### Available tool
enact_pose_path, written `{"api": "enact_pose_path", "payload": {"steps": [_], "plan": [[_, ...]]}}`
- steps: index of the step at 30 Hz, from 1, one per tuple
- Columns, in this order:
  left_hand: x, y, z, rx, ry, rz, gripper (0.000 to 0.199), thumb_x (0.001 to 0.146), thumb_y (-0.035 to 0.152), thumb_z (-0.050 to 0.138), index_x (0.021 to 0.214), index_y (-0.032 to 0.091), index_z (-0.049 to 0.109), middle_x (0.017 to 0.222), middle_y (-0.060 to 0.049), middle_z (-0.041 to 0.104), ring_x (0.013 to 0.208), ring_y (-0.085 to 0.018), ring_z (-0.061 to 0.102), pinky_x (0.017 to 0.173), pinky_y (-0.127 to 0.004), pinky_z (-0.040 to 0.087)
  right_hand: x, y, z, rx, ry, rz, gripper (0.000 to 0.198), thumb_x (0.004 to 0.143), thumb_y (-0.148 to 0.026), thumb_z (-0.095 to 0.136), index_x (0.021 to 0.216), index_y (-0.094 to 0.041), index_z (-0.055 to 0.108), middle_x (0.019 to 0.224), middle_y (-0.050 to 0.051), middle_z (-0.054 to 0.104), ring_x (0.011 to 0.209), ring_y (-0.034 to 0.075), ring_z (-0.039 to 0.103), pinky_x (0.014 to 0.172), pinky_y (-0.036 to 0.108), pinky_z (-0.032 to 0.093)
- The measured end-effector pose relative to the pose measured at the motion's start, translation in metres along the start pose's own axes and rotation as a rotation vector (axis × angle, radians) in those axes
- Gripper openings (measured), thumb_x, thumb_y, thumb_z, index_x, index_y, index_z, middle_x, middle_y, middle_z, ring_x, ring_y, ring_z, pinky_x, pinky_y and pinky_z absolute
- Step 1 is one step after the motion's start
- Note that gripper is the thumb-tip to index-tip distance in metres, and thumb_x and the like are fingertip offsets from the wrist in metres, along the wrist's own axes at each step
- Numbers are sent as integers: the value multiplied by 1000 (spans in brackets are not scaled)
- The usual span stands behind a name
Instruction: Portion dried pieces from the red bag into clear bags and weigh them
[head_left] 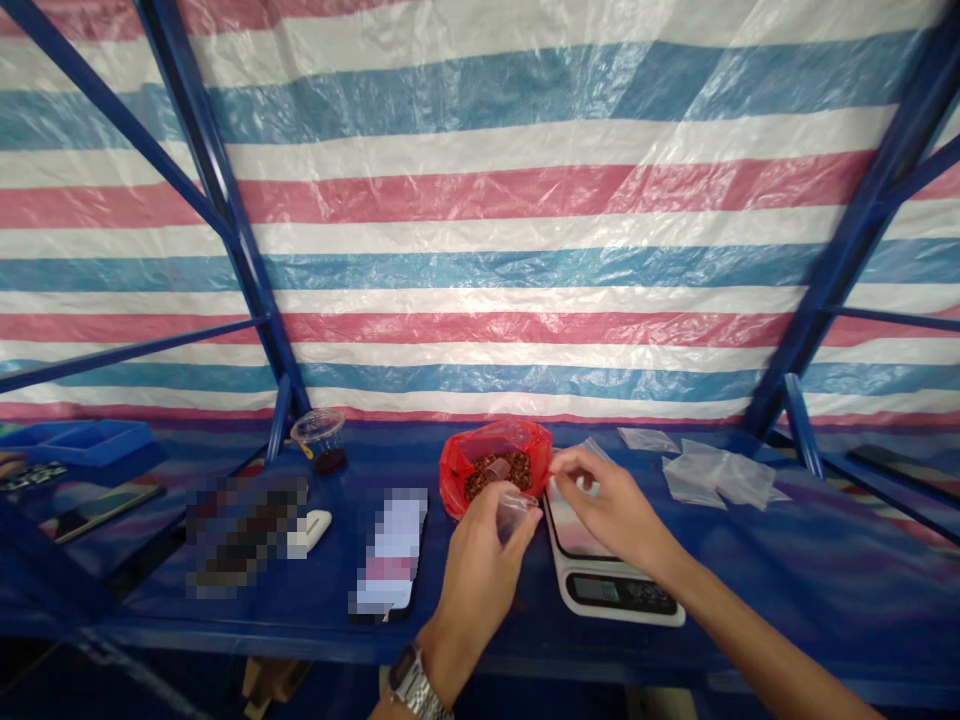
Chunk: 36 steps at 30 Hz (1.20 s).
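Note:
My left hand (484, 550), with a metal watch on its wrist, is closed around a small clear plastic bag (513, 508) in front of the red plastic bag (457, 465). That red bag is open at the top and holds brown, grain-like bits (517, 468), with a small clear scoop-like piece among them. My right hand (611, 505) hovers over the white kitchen scale (570, 595), thumb and fingertips pinched together beside the red bag's edge. What the pinch holds, if anything, cannot be made out. Clear plastic (596, 449) shows just behind this hand.
Clear plastic bags (720, 475) lie to the right of the scale. On the left are a phone (397, 550), a white object (311, 533), a clear cup (319, 438) with dark liquid and a blue tray (97, 442). Blue metal posts (225, 220) frame a striped sheet.

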<state>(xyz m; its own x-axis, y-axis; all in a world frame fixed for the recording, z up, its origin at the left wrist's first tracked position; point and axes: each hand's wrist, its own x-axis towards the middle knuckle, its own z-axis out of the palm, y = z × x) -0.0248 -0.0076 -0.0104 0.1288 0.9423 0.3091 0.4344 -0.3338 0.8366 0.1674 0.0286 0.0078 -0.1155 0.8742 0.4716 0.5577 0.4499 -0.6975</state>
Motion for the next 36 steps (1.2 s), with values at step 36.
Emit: {"api": "enact_pose_path", "payload": {"steps": [36], "plan": [[-1, -26, 6, 434, -10, -186, 29, 96, 41, 56, 112, 19, 64, 125, -16, 68, 121, -36, 59, 105, -51, 39, 106, 18, 69, -790, -602, -395, 30, 79, -7, 72, 104, -22, 76, 108, 7, 78, 120, 26, 63, 107, 39, 38]]}}
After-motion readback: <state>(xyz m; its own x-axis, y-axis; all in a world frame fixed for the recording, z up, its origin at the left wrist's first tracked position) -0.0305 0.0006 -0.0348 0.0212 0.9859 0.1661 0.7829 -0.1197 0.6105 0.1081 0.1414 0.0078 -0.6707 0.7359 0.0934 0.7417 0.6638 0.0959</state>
